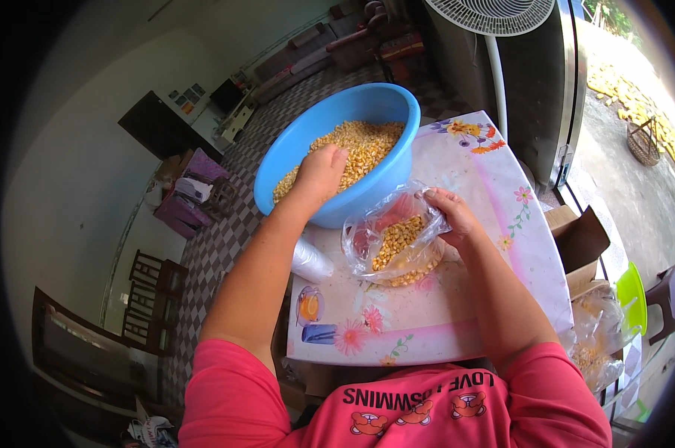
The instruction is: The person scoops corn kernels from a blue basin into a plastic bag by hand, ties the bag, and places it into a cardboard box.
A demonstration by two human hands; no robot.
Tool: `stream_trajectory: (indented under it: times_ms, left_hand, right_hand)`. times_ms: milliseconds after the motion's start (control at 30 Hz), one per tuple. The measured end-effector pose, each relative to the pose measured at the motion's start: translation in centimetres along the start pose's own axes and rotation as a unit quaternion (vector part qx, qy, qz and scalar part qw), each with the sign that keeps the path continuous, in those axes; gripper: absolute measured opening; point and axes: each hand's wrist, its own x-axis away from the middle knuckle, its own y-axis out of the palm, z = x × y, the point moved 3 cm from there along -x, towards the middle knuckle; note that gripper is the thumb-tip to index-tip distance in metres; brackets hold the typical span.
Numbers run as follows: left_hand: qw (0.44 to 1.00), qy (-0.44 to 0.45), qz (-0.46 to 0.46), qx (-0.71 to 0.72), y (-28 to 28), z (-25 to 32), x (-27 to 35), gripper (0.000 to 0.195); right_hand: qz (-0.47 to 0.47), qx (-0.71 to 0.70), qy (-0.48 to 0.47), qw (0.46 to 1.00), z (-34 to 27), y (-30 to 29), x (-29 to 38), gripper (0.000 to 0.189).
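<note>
A large blue plastic basin (337, 204) stands on the table, part full of yellow corn kernels (365, 140). My left hand (321, 171) reaches over the basin's near rim into the kernels, its fingertips bent down among them; whether it grasps any is hidden. With thumb and fingers, my right hand (451, 213) pinches the upper right edge of a clear plastic bag (365, 246). The bag rests on the table just in front of the basin, its mouth spread, with corn kernels inside. A roll of clear plastic bags (311, 262) lies to its left, partly behind my left forearm.
The table (460, 336) has a flowered cover. An open cardboard box (578, 241), a filled clear bag (595, 347) and a green basin (633, 297) are to its right. A white fan (494, 17) stands beyond. Outside the doorway, a woven basket (644, 144) sits near spread corn cobs (634, 101).
</note>
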Motion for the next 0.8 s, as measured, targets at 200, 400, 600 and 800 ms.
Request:
stream_trajectory:
  times_ms: [200,400,600,800]
  left_hand:
    - [0.991,0.052,-0.121,0.016,5.9,4.9,3.4,0.027]
    - [0.991,0.11,-0.074,-0.012,6.1,5.0,3.6,0.02]
    - [0.993,0.116,-0.006,0.038,2.8,4.3,0.9,0.019]
    - [0.991,-0.071,0.002,-0.112,3.7,-3.0,-2.8,0.033]
  right_hand:
    - [-0.016,-0.002,-0.004,1.0,-0.4,0.6,0.5,0.014]
    - [-0.005,-0.014,0.0,1.0,-0.4,1.2,0.7,0.016]
    - [0.0,-0.011,0.002,1.0,-0.5,0.7,0.5,0.016]
    - [-0.021,-0.024,0.004,0.999,0.2,0.3,0.2,0.015]
